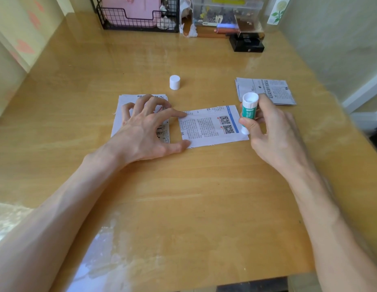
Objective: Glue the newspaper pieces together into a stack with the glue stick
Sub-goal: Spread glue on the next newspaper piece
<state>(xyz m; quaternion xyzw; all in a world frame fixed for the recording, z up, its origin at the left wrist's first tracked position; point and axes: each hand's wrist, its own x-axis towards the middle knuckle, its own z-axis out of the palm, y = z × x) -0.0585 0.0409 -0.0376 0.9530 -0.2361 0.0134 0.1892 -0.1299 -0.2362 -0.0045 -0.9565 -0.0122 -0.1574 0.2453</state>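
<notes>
Head view: on a wooden table, the left hand lies spread, palm down, index finger and thumb pressing the left edge of a newspaper piece. The right hand grips an uncapped glue stick upright at the piece's right edge. Its white cap stands behind the piece.

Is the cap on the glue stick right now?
No: the white cap stands alone on the table, apart from the uncapped glue stick held in the right hand.

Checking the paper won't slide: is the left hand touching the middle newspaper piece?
Touching. Head view: the left hand rests index fingertip and thumb on the middle piece at its left edge.
</notes>
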